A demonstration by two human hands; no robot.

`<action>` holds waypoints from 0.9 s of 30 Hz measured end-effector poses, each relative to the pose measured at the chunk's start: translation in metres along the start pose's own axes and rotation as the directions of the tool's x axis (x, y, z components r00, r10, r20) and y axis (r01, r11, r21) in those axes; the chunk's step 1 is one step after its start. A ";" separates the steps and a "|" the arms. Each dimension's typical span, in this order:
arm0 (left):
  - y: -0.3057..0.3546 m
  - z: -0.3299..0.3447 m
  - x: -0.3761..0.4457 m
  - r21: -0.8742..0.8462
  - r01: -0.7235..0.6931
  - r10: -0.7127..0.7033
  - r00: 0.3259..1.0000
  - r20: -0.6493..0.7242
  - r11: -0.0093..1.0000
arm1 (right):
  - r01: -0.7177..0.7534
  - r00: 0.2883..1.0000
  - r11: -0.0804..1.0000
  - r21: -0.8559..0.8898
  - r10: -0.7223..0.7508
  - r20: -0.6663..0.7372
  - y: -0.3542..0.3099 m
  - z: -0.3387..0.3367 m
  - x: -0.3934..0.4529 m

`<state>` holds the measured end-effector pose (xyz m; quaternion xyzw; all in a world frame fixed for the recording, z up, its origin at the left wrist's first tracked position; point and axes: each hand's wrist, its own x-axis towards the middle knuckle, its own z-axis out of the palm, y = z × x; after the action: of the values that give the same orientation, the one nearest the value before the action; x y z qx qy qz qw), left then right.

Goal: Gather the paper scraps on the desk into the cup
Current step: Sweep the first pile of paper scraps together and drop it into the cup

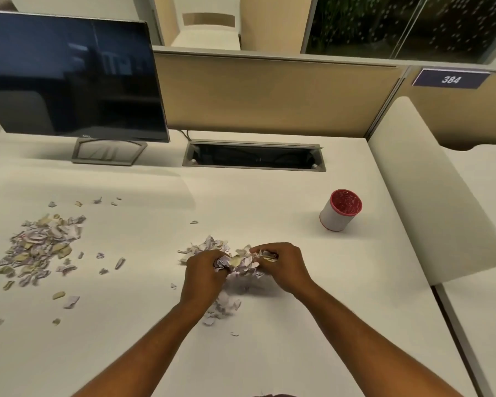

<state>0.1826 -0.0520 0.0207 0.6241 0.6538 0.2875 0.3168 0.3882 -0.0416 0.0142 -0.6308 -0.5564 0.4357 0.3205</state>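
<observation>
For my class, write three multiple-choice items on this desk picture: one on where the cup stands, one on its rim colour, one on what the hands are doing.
1. The cup stands
A. right of the hands
B. under the monitor
C. inside the left pile

2. Its rim is
A. blue
B. red
C. green

3. The left hand and right hand
A. lie flat and empty
B. lift the cup
C. grip paper scraps

Answers:
1 A, it stands apart, far right on the desk.
2 B, red band over white wall.
3 C, fingers curl round a bunch.
</observation>
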 end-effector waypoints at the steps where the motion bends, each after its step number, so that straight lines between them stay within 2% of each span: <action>1: 0.006 0.004 0.002 -0.016 -0.012 0.012 1.000 0.001 1.000 | -0.004 1.000 1.000 0.031 0.005 -0.018 0.001 -0.008 0.000; 9: 0.060 0.043 0.028 -0.116 -0.025 0.032 0.998 0.060 0.993 | -0.053 0.992 0.982 0.181 0.073 -0.105 0.001 -0.087 0.005; 15: 0.105 0.076 0.053 -0.250 -0.037 0.066 0.992 0.109 0.968 | -0.042 0.978 0.982 0.184 0.078 -0.191 -0.002 -0.158 0.025; 21: 0.149 0.104 0.075 -0.296 -0.059 0.099 0.988 0.121 0.953 | -0.021 0.971 1.000 0.015 0.024 -0.239 0.001 -0.218 0.056; 24: 0.162 0.114 0.084 -0.269 -0.080 0.116 0.986 0.122 0.960 | -0.029 0.967 0.972 -0.235 -0.032 -0.254 0.000 -0.232 0.076; 27: 0.169 0.121 0.090 -0.228 -0.084 0.113 0.987 0.117 0.970 | -0.053 0.978 0.884 -0.464 -0.047 -0.201 0.001 -0.231 0.096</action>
<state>0.3818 0.0448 0.0697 0.6339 0.5639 0.3333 0.4113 0.5976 0.0706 0.0907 -0.7320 -0.6075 0.2215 0.2145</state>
